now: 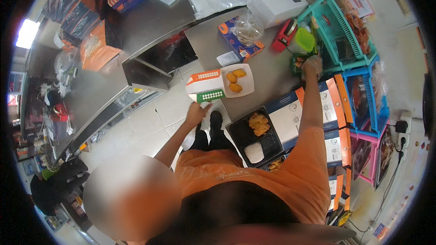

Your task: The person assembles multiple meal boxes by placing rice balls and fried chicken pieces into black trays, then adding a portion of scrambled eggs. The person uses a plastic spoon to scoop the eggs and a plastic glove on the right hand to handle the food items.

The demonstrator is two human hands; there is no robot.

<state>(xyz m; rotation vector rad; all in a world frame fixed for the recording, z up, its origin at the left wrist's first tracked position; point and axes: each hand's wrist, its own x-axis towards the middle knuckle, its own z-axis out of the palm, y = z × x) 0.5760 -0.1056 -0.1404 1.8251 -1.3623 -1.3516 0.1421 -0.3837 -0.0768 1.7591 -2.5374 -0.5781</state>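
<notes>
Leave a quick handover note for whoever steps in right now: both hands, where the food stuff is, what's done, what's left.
Left hand: bare, at the counter's front edge just below the open orange-and-white box; no clear grip.
Right hand: in a clear glove, reaching up to the green bin at the foot of the teal basket; whether it holds anything cannot be told.
Done: three fried pieces lie in the box's white tray. The black tray holds a fried piece and a white portion.
Left: the box is still open, and the black tray has no lid on.
</notes>
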